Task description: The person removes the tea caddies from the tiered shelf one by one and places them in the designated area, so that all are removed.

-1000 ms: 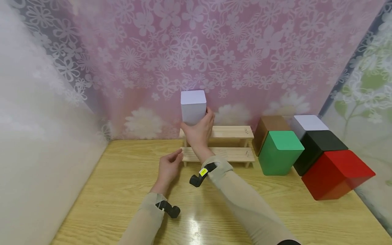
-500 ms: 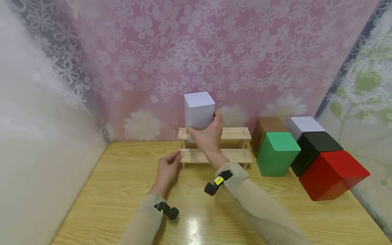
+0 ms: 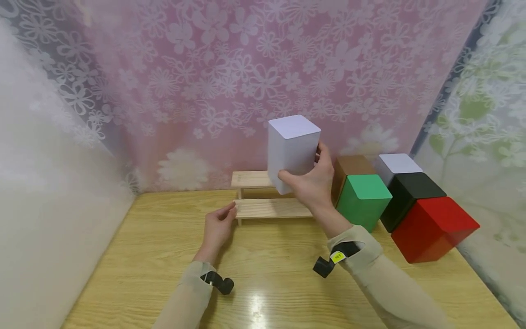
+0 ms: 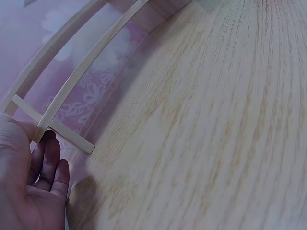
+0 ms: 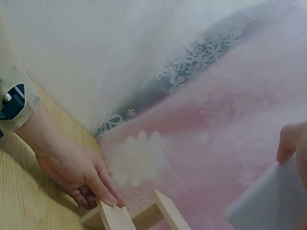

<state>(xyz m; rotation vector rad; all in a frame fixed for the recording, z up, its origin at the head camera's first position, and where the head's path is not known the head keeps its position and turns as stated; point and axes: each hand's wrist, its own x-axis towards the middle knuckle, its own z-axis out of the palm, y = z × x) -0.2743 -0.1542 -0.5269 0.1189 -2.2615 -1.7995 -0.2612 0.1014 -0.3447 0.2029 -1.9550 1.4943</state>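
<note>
A white box (image 3: 291, 153) with rounded edges is held up by my right hand (image 3: 314, 185), thumb on the near side and fingers round its right side. In the head view it overlaps the right part of a two-tier wooden rack (image 3: 267, 209). At the rack's left end, my left hand (image 3: 217, 228) pinches the lower tier. The left wrist view shows the thumb above that slat and the curled fingers (image 4: 50, 160) below it. The right wrist view catches only part of the white box (image 5: 268, 201), at its right edge.
Right of the rack stand a brown box (image 3: 353, 164), a green box (image 3: 365, 198), another white box (image 3: 396, 164), a black box (image 3: 415, 187) and a red box (image 3: 435, 228). A pink flowered curtain (image 3: 246, 82) hangs behind the wooden table (image 3: 263, 274).
My right hand has lifted the white box off the rack's upper tier and carried it right and nearer, turning it. My left hand stays at the rack's left end.
</note>
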